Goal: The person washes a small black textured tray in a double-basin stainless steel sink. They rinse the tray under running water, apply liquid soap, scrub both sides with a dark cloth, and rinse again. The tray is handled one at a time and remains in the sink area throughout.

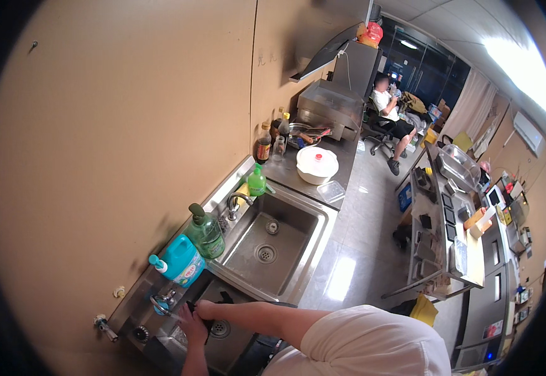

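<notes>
My left hand (193, 328) and my right hand (204, 309) meet over the near stainless-steel sink basin (229, 350), gripping a dark, thin item (190, 306) between them. Most of that item is covered by my fingers, so its kind is unclear. Water runs from a curved chrome faucet (160, 299) onto or right beside my left hand. Below my hands a drain strainer (220, 329) shows in the basin. Another black piece (226, 296) lies just beyond my right wrist; whether it joins the held item cannot be seen.
A turquoise jug (181, 263) and a green pump bottle (206, 237) stand behind the sinks. Farther along are the second basin (292, 235), a white lidded pot (316, 165) and sauce bottles (264, 143). A seated person (388, 105) is at the back; a steel worktable (475, 268) stands right.
</notes>
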